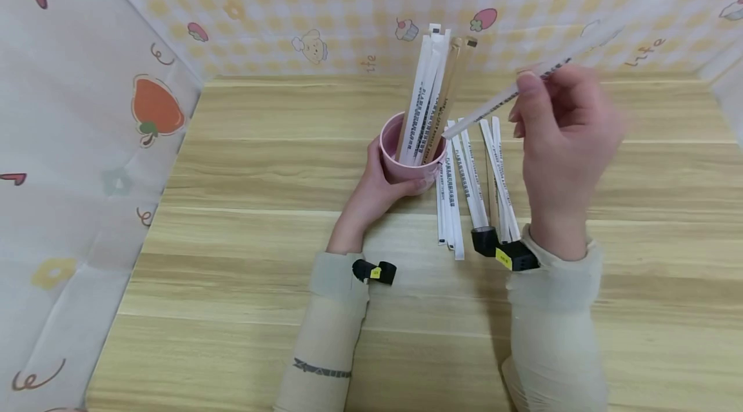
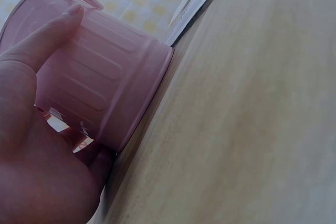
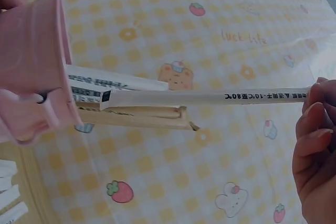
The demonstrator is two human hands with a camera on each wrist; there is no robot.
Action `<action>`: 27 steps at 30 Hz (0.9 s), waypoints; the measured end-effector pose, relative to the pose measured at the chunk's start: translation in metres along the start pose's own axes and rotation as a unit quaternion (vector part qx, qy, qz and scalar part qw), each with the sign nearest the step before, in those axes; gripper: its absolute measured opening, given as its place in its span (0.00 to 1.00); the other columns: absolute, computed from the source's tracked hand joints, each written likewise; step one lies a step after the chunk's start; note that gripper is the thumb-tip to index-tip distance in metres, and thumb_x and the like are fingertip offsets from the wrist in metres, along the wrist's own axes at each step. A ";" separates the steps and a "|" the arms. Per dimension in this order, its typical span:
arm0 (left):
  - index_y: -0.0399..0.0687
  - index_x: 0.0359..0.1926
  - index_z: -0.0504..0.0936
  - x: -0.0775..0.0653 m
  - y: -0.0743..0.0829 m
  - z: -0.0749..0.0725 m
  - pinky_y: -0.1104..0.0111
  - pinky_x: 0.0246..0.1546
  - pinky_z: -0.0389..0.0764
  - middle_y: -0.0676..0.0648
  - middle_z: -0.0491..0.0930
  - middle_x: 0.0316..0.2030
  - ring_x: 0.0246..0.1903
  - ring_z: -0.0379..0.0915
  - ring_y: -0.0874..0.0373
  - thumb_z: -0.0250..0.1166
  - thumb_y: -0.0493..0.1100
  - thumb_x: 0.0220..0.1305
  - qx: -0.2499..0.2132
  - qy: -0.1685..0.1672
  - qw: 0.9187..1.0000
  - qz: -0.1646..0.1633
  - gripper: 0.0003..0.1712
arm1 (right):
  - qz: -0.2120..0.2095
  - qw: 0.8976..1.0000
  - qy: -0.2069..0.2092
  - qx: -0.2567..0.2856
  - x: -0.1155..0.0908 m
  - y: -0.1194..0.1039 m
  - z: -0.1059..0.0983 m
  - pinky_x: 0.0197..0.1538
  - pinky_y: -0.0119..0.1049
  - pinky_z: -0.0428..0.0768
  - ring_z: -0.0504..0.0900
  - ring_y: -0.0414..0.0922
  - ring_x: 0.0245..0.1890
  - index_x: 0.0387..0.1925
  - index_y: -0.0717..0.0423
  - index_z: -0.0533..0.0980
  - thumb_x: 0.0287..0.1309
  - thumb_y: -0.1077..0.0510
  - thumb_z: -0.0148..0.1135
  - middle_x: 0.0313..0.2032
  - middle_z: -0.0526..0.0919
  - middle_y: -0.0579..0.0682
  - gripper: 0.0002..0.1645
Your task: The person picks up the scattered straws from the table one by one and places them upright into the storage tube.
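Note:
My left hand (image 1: pixel 380 183) grips a pink ribbed cup (image 2: pixel 100 61) that stands on the wooden table, thumb along its near side. Several white paper-wrapped straws (image 1: pixel 422 96) and a brown-wrapped straw (image 1: pixel 445 99) lean inside, sticking well above the rim. Between thumb and fingers, my right hand (image 1: pixel 565 122) pinches a white wrapped straw (image 3: pixel 210 97) printed with black characters. Its lower end points down at the cup's right rim, and in the right wrist view it overlaps the straws in the cup. The right hand is raised to the right of the cup.
More wrapped straws (image 1: pixel 469 180) lie on the wooden table (image 1: pixel 244 193) right of the cup, mostly white with a brown one among them, partly under the right wrist. A yellow-checked cloth wall (image 1: pixel 348 6) rises behind the table, and a white patterned sheet (image 1: pixel 75 141) hangs at the left.

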State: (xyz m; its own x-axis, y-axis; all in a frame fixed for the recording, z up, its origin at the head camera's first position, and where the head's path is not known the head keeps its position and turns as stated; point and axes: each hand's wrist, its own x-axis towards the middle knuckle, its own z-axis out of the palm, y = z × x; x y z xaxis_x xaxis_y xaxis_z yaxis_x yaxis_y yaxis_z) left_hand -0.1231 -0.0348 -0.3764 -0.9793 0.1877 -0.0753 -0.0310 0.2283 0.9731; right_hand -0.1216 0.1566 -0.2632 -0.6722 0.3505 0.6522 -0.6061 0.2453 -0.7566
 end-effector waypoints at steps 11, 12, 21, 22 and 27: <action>0.61 0.66 0.42 -0.001 0.000 -0.001 0.61 0.60 0.53 0.53 0.51 0.64 0.62 0.48 0.60 0.74 0.42 0.40 0.001 0.001 1.000 0.000 0.59 | 0.071 0.982 -0.108 -0.136 -0.007 0.017 0.014 0.20 0.26 0.65 0.68 0.38 0.16 0.32 0.65 0.77 0.54 0.55 0.60 0.18 0.75 0.48 0.14; 0.61 0.66 0.42 -0.001 0.000 -0.001 0.61 0.60 0.53 0.53 0.51 0.64 0.62 0.48 0.60 0.74 0.42 0.40 0.001 0.001 1.000 0.000 0.59 | 0.068 0.980 -0.116 -0.147 -0.007 0.022 0.015 0.20 0.26 0.65 0.68 0.38 0.16 0.32 0.64 0.77 0.54 0.54 0.60 0.18 0.75 0.49 0.15; 0.60 0.67 0.41 -0.002 0.001 -0.002 0.61 0.60 0.53 0.52 0.51 0.64 0.62 0.48 0.60 0.73 0.43 0.41 0.006 0.000 1.000 -0.010 0.59 | 0.034 0.949 -0.204 -0.239 -0.017 0.050 0.024 0.25 0.27 0.65 0.67 0.39 0.20 0.36 0.63 0.77 0.57 0.47 0.55 0.21 0.76 0.50 0.21; 0.60 0.67 0.41 -0.001 0.001 -0.002 0.61 0.60 0.53 0.52 0.51 0.64 0.62 0.48 0.60 0.73 0.43 0.41 0.007 0.000 1.000 -0.011 0.59 | 0.039 0.945 -0.211 -0.245 -0.018 0.052 0.025 0.25 0.27 0.64 0.67 0.39 0.20 0.36 0.62 0.77 0.57 0.47 0.54 0.21 0.75 0.50 0.21; 0.61 0.67 0.41 -0.001 0.000 -0.002 0.61 0.60 0.54 0.52 0.51 0.64 0.62 0.48 0.59 0.73 0.44 0.41 0.006 0.000 1.000 -0.014 0.60 | 0.054 0.936 -0.230 -0.262 -0.020 0.060 0.027 0.25 0.29 0.65 0.68 0.41 0.21 0.39 0.61 0.77 0.57 0.46 0.54 0.22 0.76 0.50 0.22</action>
State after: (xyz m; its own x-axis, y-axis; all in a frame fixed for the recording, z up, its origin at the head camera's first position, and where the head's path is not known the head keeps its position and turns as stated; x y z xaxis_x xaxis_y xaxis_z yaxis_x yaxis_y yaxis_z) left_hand -0.1228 -0.0366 -0.3756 -0.9780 0.1813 -0.1034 -0.0570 0.2447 0.9679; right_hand -0.1560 0.1395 -0.3202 -0.9022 0.0014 0.4312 -0.3142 0.6828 -0.6596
